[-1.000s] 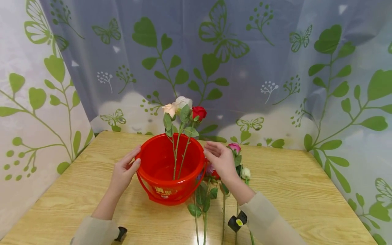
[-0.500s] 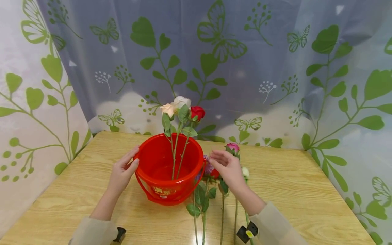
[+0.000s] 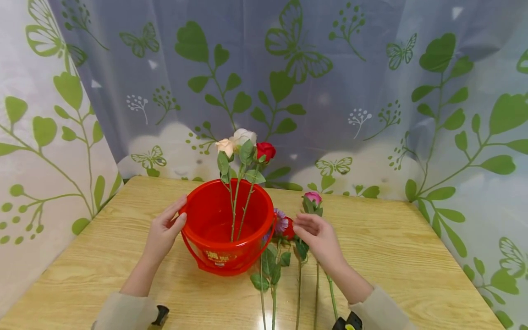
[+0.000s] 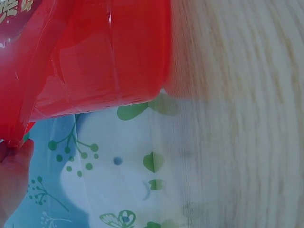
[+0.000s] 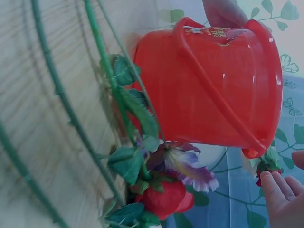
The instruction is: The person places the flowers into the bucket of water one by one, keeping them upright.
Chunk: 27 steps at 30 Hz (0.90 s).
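Note:
A red plastic bucket [image 3: 202, 206] stands on the table with a peach rose [image 3: 225, 147], a white flower [image 3: 244, 136] and a red rose [image 3: 266, 151] upright in it. My left hand [image 3: 162, 236] rests against the left of its rim, fingers extended. To the bucket's right, my right hand [image 3: 321, 240] hovers over long-stemmed flowers and holds nothing. Those include a purple flower [image 3: 282, 223], another red bloom [image 5: 164, 197] and a pink rose [image 3: 313, 197]. In the left wrist view, fingertips touch the bucket [image 4: 114, 57] by its handle joint.
Stems [image 3: 299, 288] of the lying flowers run toward the table's near edge. A patterned curtain [image 3: 354, 91] hangs behind the wooden table [image 3: 400, 256]. The bucket's handle [image 3: 247, 268] hangs down across its front.
My right hand has let go of the bucket's right rim and moved right and nearer, over the lying flowers. The left hand keeps its place on the rim.

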Tool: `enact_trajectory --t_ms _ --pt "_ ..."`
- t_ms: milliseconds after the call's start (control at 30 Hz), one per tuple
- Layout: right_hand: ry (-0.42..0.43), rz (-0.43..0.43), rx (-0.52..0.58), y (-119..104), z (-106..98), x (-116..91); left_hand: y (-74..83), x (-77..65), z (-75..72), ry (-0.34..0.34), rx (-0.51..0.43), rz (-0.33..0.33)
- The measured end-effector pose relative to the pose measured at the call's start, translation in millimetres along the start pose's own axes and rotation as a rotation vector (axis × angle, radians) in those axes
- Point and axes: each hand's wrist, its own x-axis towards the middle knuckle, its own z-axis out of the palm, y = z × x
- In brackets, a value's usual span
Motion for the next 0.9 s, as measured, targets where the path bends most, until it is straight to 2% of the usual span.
enact_trajectory --t_ms 267,900 --pt "0.003 0.033 0.014 9 -9 -7 0.9 0.2 -0.4 0.001 0.003 -0.005" --pt "0.053 0.092 -0.072 25 -29 -22 -1.1 -0.1 0.1 0.004 0.009 -0.003"
